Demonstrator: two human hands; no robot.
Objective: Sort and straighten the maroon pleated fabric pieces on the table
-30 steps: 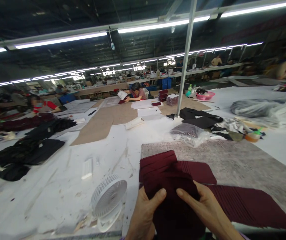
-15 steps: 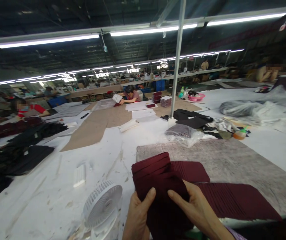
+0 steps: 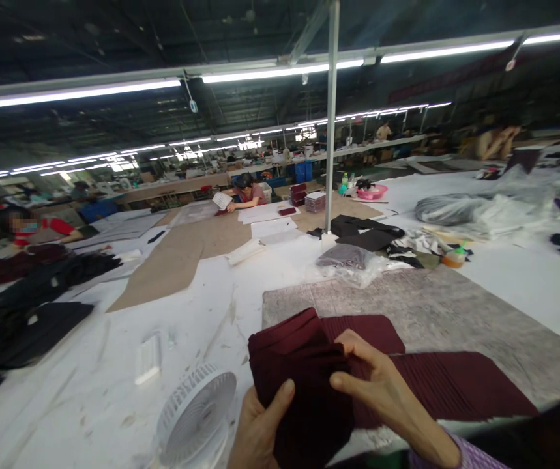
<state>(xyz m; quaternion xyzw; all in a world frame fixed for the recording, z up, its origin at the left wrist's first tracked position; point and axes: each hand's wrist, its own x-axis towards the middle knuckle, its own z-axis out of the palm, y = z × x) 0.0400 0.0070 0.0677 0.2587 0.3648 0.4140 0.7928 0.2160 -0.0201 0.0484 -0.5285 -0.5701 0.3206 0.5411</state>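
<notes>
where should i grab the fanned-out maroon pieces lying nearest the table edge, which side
Probably by the smooth right end of the fanned-out maroon pieces, coming from the right with thumb on top and fingers beneath. That end lies flat and unbroken, while the left part shows many stepped edges that could slip apart.

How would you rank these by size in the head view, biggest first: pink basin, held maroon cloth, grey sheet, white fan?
1. Grey sheet
2. Held maroon cloth
3. White fan
4. Pink basin
Apparent size only; the basin is much farther away.
</notes>
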